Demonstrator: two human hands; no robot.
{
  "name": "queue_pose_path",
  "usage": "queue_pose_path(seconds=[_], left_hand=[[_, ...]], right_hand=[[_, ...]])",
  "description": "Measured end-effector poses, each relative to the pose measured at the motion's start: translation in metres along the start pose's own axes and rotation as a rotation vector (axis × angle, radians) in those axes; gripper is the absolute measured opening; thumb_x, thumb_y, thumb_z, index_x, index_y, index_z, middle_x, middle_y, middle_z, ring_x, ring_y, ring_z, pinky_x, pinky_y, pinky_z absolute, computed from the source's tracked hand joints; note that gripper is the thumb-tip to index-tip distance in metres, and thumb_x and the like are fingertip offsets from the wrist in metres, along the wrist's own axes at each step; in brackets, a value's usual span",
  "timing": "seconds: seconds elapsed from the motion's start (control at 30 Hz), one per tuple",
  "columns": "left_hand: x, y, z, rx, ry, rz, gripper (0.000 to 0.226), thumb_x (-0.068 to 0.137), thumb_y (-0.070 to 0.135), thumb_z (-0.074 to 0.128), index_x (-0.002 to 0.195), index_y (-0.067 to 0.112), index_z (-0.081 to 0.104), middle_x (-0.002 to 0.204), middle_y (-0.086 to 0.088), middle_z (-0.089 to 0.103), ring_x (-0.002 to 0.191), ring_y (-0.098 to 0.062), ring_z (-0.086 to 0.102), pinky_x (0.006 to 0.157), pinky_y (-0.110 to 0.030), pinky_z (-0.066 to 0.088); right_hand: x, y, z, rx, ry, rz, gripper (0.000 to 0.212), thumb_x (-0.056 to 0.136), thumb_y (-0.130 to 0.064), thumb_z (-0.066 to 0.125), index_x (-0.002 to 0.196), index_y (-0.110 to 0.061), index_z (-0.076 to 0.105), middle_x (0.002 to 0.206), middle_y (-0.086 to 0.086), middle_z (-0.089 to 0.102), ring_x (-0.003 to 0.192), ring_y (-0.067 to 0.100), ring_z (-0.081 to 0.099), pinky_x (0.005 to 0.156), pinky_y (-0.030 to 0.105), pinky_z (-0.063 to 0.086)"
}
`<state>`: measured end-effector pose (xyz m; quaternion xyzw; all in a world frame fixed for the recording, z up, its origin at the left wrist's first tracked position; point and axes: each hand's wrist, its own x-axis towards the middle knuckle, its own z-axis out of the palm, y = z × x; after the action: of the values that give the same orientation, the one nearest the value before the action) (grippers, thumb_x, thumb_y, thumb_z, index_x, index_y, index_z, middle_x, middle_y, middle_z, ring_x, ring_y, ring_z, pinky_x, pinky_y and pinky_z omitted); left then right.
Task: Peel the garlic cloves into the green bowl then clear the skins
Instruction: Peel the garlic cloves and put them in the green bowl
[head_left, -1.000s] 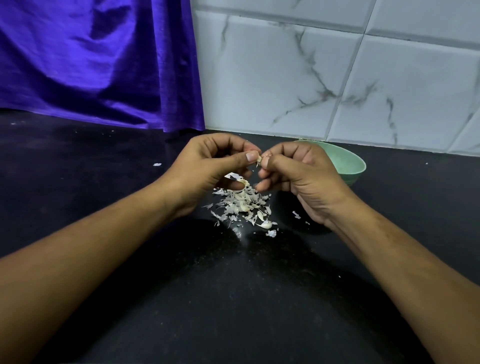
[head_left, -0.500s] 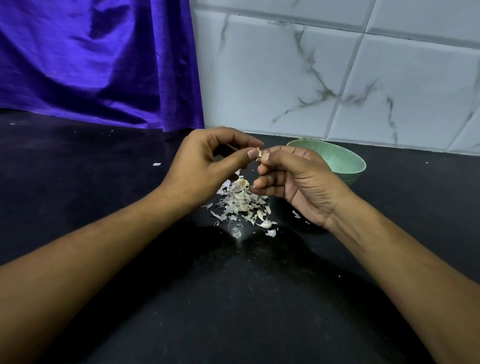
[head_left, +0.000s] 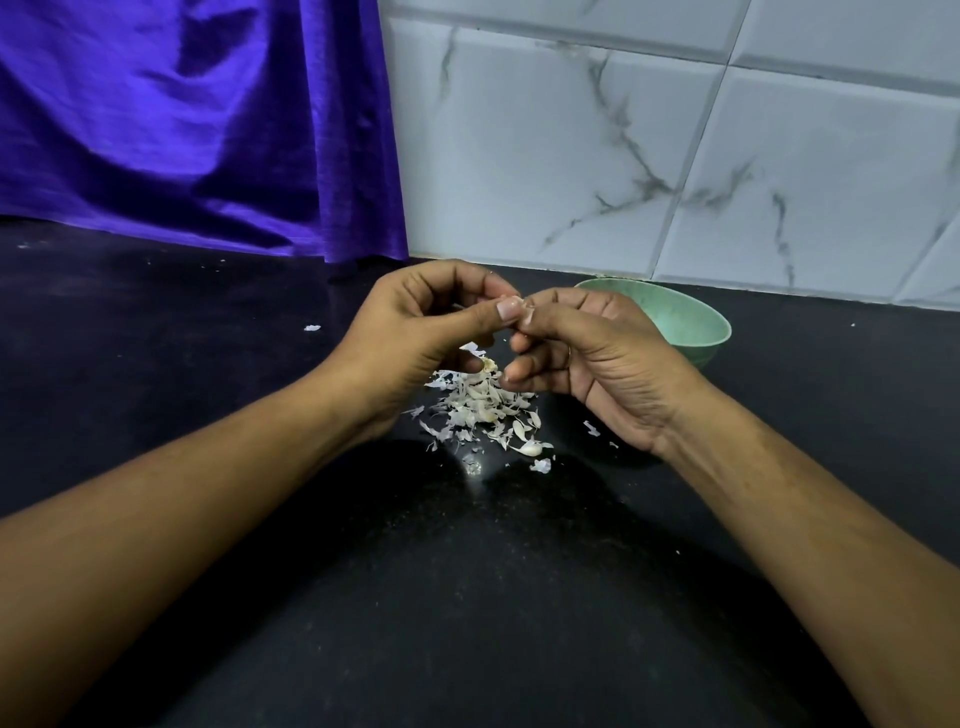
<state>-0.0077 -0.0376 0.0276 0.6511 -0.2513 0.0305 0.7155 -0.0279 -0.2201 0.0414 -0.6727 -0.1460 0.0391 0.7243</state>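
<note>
black counter | skin pile centre | green bowl behind

Skins lie piled on the table at frame centre; the bowl stands to their upper right, partly behind the right hand.

Item: our left hand, right hand, both bare; left forearm, right forearm unsleeved to frame edge; left thumbnail clipped short.

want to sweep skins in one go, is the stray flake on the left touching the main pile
Apart. Head view: stray flake lies on black counter left of the left hand; skin pile lies on that hand's other side, well away.
</note>
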Motion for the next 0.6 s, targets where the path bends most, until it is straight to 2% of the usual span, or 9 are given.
queue_pose_path(seconds=[0.17,0.3,0.47,0.6], left_hand=[[0.0004,-0.0004,-0.0011,-0.005,-0.015,-0.018,0.020,0.079,0.022,0.078,0.097,0.015,0.074,0.085,-0.002,0.068,0.076,-0.010,0.061,0.057,-0.020,0.053],[0.0014,0.0028,-0.0046,0.172,-0.060,0.099,0.023,0.090,0.017,0.075,0.112,0.015,0.076,0.098,-0.010,0.076,0.083,-0.022,0.066,0.064,-0.028,0.057],[0.0025,0.0069,-0.0070,0.319,-0.047,0.184,0.013,0.091,0.018,0.077,0.102,0.011,0.077,0.097,-0.009,0.078,0.081,-0.033,0.069,0.068,-0.038,0.056],[0.0021,0.0060,-0.0066,0.297,-0.047,0.178,0.010,0.091,0.016,0.077,0.099,0.009,0.074,0.098,-0.019,0.074,0.081,-0.024,0.068,0.065,-0.027,0.058]], right_hand=[[-0.0002,-0.0003,-0.0002,-0.007,-0.005,0.005,0.008,0.096,-0.002,0.060,0.092,-0.005,0.067,0.073,0.005,0.067,0.057,0.015,0.068,0.070,0.036,0.064],[-0.0007,-0.0010,-0.0001,-0.023,-0.002,0.011,0.008,0.096,-0.002,0.060,0.095,-0.004,0.067,0.072,0.004,0.067,0.056,0.014,0.068,0.067,0.034,0.064],[0.0007,-0.0003,-0.0011,-0.024,0.004,0.022,0.009,0.097,-0.002,0.060,0.103,-0.002,0.067,0.072,0.003,0.066,0.056,0.014,0.067,0.069,0.035,0.064],[0.0010,-0.0003,-0.0017,-0.025,0.016,0.019,0.011,0.097,-0.001,0.058,0.099,-0.002,0.069,0.072,0.003,0.065,0.056,0.014,0.066,0.072,0.038,0.063]])
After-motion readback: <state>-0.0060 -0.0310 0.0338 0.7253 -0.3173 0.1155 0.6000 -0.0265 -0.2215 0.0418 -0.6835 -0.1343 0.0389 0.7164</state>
